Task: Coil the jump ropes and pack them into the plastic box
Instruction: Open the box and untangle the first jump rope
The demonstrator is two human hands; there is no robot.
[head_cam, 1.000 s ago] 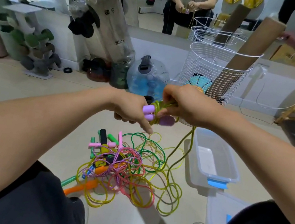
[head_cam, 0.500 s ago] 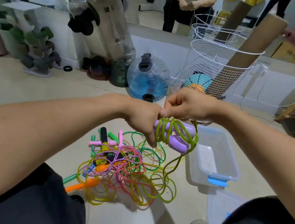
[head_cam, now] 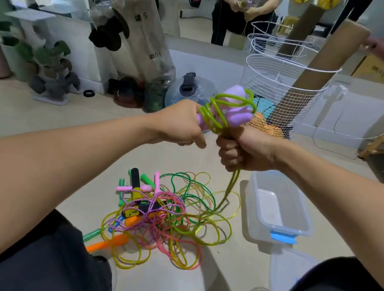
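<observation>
head cam shows both hands up in front, working on one rope. left hand is clenched around the lower ends of the purple handles, which stick up and to the right, and a few turns of the green rope are already looped around them. right hand is fisted on the same rope just beside the handles, and the slack drops from under that fist down into the pile on the floor.

so i'd say we're mid-wrap on this one, not close to done. a good length of green is down there, mixed in with the pink, yellow and darker green ropes. next move probably needs the right hand to carry the cord round the handles again while the left holds them steady, and to feed slack gently so it doesn't drag the whole tangle up.

box sits open on the floor to the right of the pile, nothing coiled in it that i can see. lots of ropes to go.
</observation>
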